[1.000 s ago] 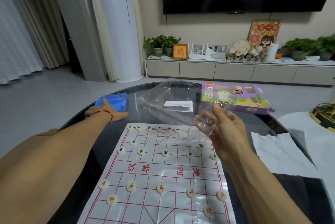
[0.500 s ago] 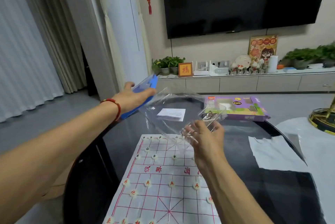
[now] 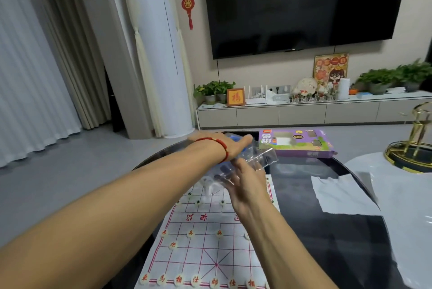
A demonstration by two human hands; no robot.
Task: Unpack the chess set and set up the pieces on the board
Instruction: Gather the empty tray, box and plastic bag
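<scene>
A white paper chess board (image 3: 210,249) with red lines lies on the dark round table (image 3: 327,230). Round white pieces (image 3: 191,233) with red or dark characters stand on it in rows. Above the board's far edge both hands meet. My left hand (image 3: 224,146), a red cord at its wrist, holds a blue lid (image 3: 233,137) that is mostly hidden under it. My right hand (image 3: 247,183) grips a clear plastic tray (image 3: 261,160) from below. The purple chess set box (image 3: 297,146) lies flat behind them.
A white paper sheet (image 3: 341,195) lies on the table to the right, beside a white cloth-covered surface (image 3: 409,206) and a gold stand (image 3: 416,148). A TV cabinet (image 3: 304,113) with plants and ornaments runs along the far wall.
My left hand carried the blue lid from the left across to the clear tray in my right hand. The camera tilted up, and the tray now sits closer between both hands.
</scene>
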